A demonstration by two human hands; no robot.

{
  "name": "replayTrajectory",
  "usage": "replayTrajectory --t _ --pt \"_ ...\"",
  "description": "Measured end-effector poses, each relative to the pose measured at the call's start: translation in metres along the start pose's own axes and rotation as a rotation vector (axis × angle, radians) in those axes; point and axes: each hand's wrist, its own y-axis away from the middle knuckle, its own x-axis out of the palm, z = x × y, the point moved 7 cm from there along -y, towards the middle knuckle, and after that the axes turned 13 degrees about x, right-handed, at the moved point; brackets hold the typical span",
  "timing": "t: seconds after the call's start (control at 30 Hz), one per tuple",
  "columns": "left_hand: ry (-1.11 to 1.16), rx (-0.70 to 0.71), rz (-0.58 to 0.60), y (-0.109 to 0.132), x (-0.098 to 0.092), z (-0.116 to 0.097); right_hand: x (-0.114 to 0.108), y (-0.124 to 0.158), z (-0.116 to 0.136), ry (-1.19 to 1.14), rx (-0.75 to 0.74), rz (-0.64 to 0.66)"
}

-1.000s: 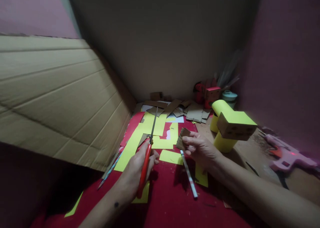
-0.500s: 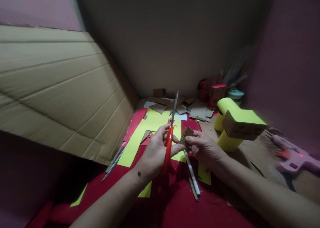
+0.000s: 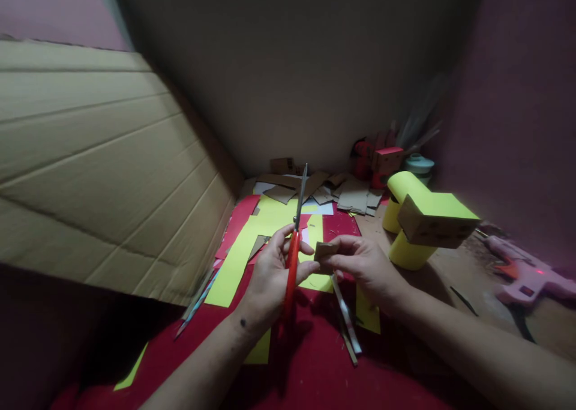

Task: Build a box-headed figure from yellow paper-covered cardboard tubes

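My left hand (image 3: 272,275) is closed on the red-handled scissors (image 3: 293,257), whose blades point up and away, pressed together. Its thumb tip reaches the left edge of a small brown cardboard piece (image 3: 324,255). From the right, my right hand (image 3: 366,269) pinches that same piece between thumb and fingers. Below the hands, a white strip (image 3: 345,314) and a thin brown strip (image 3: 348,341) lie on the red cloth (image 3: 310,374). Yellow paper (image 3: 231,272) is spread under and beyond my left hand.
A large cardboard panel (image 3: 99,170) leans at the left. Cardboard scraps (image 3: 353,195) lie at the back. To the right stand a yellow paper-and-cardboard model (image 3: 438,218) and, farther right, a pink glue gun (image 3: 531,275). A teal jar (image 3: 419,164) sits behind the model.
Both hands have shifted slightly left in view with the scissors. The cardboard piece has been turned, its flat face now more toward me, and sits lower and farther left.
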Motion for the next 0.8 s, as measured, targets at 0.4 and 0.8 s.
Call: replayTrajectory --t 0.4,0.8 --pt "0.117 -0.018 -0.017 0.008 0.006 0.003 0.010 0.009 -0.003 0.292 -0.082 -0.007" --pt "0.243 -0.083 -0.082 0.007 -0.001 0.011 0.018 0.012 0.002 0.439 -0.152 0.035"
